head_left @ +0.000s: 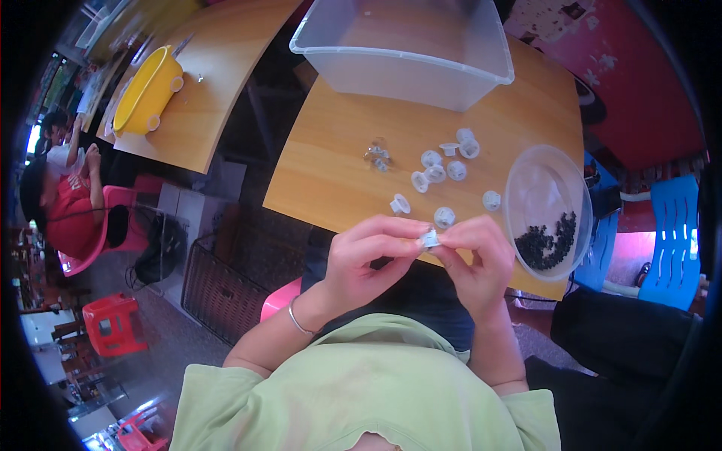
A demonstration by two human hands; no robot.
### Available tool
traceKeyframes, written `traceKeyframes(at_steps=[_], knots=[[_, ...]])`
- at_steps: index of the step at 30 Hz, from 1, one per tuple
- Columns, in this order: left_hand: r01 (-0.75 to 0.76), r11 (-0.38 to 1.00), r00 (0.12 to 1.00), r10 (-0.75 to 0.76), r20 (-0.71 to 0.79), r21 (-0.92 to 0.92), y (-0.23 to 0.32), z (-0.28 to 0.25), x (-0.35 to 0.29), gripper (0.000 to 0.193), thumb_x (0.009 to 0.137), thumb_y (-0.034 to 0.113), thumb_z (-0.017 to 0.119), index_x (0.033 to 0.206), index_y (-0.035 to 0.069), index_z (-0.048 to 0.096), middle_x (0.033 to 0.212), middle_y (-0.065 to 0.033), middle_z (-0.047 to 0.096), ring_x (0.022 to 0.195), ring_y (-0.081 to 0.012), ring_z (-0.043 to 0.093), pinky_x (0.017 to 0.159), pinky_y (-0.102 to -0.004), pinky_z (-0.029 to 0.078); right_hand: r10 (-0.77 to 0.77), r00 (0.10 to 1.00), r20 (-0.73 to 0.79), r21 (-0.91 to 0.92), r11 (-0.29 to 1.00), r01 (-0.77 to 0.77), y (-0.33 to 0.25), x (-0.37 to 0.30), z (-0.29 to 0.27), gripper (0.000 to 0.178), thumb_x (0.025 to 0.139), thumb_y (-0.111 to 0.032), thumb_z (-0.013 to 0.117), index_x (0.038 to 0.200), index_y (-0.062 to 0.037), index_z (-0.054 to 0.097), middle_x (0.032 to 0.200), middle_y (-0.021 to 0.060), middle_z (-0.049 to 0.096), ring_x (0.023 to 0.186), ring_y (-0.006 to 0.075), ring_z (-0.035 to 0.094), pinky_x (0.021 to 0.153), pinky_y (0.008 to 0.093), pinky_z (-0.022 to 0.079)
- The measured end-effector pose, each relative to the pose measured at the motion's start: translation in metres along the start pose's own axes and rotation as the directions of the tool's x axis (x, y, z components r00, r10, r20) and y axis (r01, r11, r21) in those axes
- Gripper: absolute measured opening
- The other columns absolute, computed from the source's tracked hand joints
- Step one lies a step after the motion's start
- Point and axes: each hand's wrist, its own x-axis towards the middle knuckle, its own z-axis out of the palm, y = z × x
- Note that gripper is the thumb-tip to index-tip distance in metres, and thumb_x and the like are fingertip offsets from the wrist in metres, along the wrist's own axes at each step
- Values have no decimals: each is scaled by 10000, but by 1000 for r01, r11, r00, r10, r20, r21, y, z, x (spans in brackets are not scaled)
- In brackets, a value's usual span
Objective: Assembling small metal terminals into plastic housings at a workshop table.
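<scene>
Both hands up over the table edge [316, 203]: left hand [368, 255] and right hand [474, 259] pinching one small white cap [429, 239] between fingertips. About ten caps [444, 165] loose on the table, black bits [549, 240] in the clear bowl [526, 177]. Looks early, most caps untouched.

Nine small white caps [435, 174] on table, two clear containers [406, 52], one yellow tub [148, 90]

Small caps [440, 170] scattered mid-table [338, 150], a tub [406, 71] behind them, a bowl [547, 203] of beads [547, 240] to their right. Both hands, left hand [368, 252] and right hand [477, 259], together at the near edge, one cap [429, 239] between them.
</scene>
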Motion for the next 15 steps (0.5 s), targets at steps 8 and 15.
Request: traceKeyframes(at_steps=[8,15], knots=[[198,913,959,-255,121,358,-37,-1,19,278,743,-36,664,1013,15,628,1006,-111,599,808,-165,627,648,-252,539,380,903,-202,-433,792,-430,51,13,-89,80,760,-15,656,819,-5,604,750,97,612,658,194,598,626,282,472],[70,674,934,-303,189,736,-46,7,26,386,669,111,731,1026,54,597,979,-80,586,882,-260,578,723,-338,495,330,886,-327,-452,769,-453,76,0,-115,111,780,-43,634,878,5,610,809,136,635,698,210,632,657,309,488]])
